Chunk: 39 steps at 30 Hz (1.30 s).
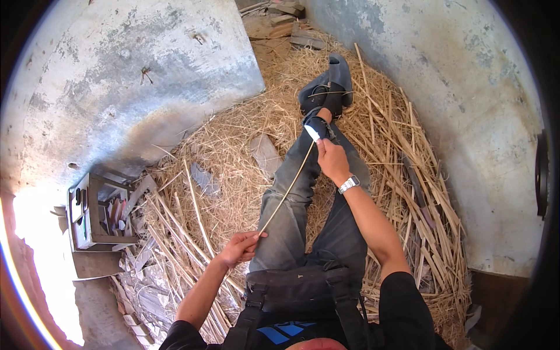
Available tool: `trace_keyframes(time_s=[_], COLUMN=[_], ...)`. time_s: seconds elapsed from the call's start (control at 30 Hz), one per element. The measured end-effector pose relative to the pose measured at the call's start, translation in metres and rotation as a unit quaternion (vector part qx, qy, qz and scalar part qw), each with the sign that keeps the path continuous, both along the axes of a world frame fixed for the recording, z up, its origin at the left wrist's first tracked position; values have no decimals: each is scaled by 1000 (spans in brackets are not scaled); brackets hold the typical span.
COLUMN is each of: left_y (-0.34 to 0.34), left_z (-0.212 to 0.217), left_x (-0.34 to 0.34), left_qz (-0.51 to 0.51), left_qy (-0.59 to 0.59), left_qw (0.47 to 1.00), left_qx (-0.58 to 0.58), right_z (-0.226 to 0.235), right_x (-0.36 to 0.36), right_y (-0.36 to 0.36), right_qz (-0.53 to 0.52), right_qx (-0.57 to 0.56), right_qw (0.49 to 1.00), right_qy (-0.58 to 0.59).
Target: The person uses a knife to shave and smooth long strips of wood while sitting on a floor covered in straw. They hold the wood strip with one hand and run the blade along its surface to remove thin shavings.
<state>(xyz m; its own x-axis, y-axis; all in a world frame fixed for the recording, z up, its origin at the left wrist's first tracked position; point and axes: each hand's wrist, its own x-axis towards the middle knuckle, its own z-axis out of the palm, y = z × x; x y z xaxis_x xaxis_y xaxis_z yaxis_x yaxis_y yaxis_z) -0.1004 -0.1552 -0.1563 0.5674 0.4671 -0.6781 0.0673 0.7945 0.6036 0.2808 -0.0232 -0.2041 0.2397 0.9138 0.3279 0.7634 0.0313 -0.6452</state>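
Note:
My right hand (333,162), with a metal-band watch (349,184) on its wrist, is closed around a small knife. The short pale blade (312,133) points away from me, over my lower legs. A thin, light-brown strip of split cane or bamboo (290,189) runs slantwise over my thigh. Its near end is pinched in the fingers of my left hand (240,248), beside my left knee. The far end meets my right hand by the knife; their exact contact is hidden. My legs are stretched out and crossed at the ankles, with a thin strip across the dark shoes (329,92).
Straw and shavings (233,153) cover the floor. Long split sticks (417,186) are heaped at my right, more (189,245) at my left. Worn plaster walls (157,70) stand on both sides. A small wooden cabinet (96,216) holding various items is at the left.

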Motion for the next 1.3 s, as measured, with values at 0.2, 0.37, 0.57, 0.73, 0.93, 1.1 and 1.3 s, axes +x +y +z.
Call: trace_keyframes(time_s=[0.2, 0.37, 0.57, 0.73, 0.93, 1.1, 1.3], left_y=[-10, -11, -8, 4, 12, 21, 36], left_z=[-14, -14, -7, -9, -1, -2, 3], left_x=[-2, 2, 15, 32, 53, 69, 85], left_qz=[-10, -10, -3, 31, 49, 62, 45], left_qy=[17, 20, 47, 60, 38, 4, -1], left_qw=[999, 998, 995, 990, 996, 996, 996], left_qx=[49, 57, 90, 121, 71, 70, 79], right_z=[-14, -14, -4, -6, -14, -7, -14], right_x=[-13, -16, -12, -41, -49, -52, -51], right_y=[-10, -27, -45, -87, -107, -116, -122], right_qz=[67, 107, 152, 199, 163, 190, 257], right_qx=[5, -25, -63, -83, -95, -144, -217], right_qw=[996, 990, 974, 959, 962, 946, 885], right_qy=[59, 87, 153, 185, 195, 221, 321])
